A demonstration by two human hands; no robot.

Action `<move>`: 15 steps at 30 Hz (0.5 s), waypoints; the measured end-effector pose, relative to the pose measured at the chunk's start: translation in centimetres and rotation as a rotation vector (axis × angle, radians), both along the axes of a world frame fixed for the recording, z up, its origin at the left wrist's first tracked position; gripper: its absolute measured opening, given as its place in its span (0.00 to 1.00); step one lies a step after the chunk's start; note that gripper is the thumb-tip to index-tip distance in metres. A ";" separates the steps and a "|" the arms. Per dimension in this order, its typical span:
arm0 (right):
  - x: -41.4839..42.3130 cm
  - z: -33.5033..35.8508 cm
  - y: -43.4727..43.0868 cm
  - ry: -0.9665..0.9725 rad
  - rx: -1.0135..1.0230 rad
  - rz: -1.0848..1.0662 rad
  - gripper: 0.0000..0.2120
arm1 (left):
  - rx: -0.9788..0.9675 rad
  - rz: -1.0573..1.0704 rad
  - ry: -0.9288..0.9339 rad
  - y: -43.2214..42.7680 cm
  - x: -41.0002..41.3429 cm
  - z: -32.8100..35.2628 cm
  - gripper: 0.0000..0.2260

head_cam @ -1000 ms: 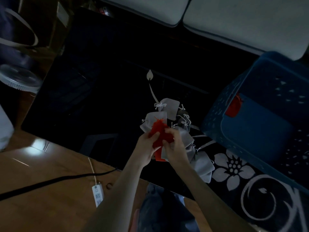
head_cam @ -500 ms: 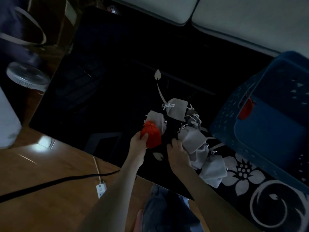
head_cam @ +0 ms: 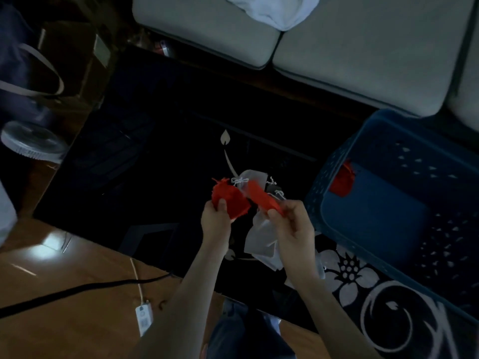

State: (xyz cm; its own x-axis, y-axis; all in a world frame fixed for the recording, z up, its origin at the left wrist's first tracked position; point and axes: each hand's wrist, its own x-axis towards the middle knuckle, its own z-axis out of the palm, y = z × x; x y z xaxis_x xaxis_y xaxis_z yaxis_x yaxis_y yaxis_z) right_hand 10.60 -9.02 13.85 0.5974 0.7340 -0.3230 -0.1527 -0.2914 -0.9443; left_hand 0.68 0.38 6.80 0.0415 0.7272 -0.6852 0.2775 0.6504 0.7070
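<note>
Dim light falls on a black glass table (head_cam: 155, 156) with white flower patterns, set before a grey sofa (head_cam: 363, 55) that carries a crumpled white cloth (head_cam: 274, 9).

Above the near middle of the table, the left hand (head_cam: 216, 224) grips a red pouch (head_cam: 229, 198) by its lower part, thumb curled across the front and the gathered neck pointing up and away. Just beside it, the right hand (head_cam: 293, 226) pinches one end of a long flat red piece (head_cam: 261, 199). That piece is blurred, so I cannot tell whether it is a card, a strip or another pouch seen edge-on. It points toward the pouch, but whether the two touch is unclear.

At the right of the table stands a blue basket (head_cam: 318, 193) with a second red pouch (head_cam: 342, 181) against its inner wall. Under the hands lies a loose heap of grey pouches (head_cam: 261, 237) with white drawstrings.

The work looks to be at an early stage: one red pouch seems finished and binned, one is in hand, and the grey heap appears untouched. What probably remains is to deal with the held pouch, drop it in the basket and work through the heap.

On the wooden floor (head_cam: 64, 281) lies a white power strip (head_cam: 143, 317).
</note>
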 end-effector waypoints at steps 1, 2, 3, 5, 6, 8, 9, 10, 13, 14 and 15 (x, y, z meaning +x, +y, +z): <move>0.4 0.9 -0.2 -0.021 0.040 0.017 0.05 | 0.005 -0.038 -0.044 0.1 1.2 1.2 0.08; 0.7 1.6 -0.3 -0.043 0.071 0.040 0.09 | 0.015 -0.090 -0.079 0.1 2.3 2.6 0.09; 1.1 2.0 -0.3 -0.073 0.070 0.056 0.12 | 0.017 -0.132 -0.130 0.0 3.3 3.9 0.11; 2.2 2.6 -0.2 -0.171 0.002 0.072 0.10 | -0.028 -0.205 -0.305 -0.4 5.1 6.3 0.11; 2.5 2.5 0.0 -0.233 -0.044 0.077 0.06 | -0.037 -0.241 -0.370 -0.5 5.6 7.0 0.10; 3.7 2.5 -0.1 -0.359 -0.123 0.051 0.07 | -0.056 -0.333 -0.471 -1.0 7.2 8.2 0.09; 4.4 2.8 -0.5 -0.377 -0.142 0.018 0.10 | -0.065 -0.369 -0.494 -1.4 8.0 8.4 0.09; 4.9 3.1 -0.6 -0.370 -0.151 -0.020 0.12 | -0.076 -0.365 -0.504 -1.6 8.5 8.7 0.09; 6.7 4.4 -1.2 -0.345 -0.136 -0.154 0.17 | -0.092 -0.363 -0.491 -2.5 10.6 9.7 0.10; 7.4 4.7 -1.4 -0.345 -0.125 -0.195 0.18 | -0.057 -0.394 -0.457 -2.7 11.3 9.9 0.10; 8.2 5.0 -1.5 -0.356 -0.135 -0.231 0.19 | -0.003 -0.440 -0.410 -3.0 12.1 10.0 0.09</move>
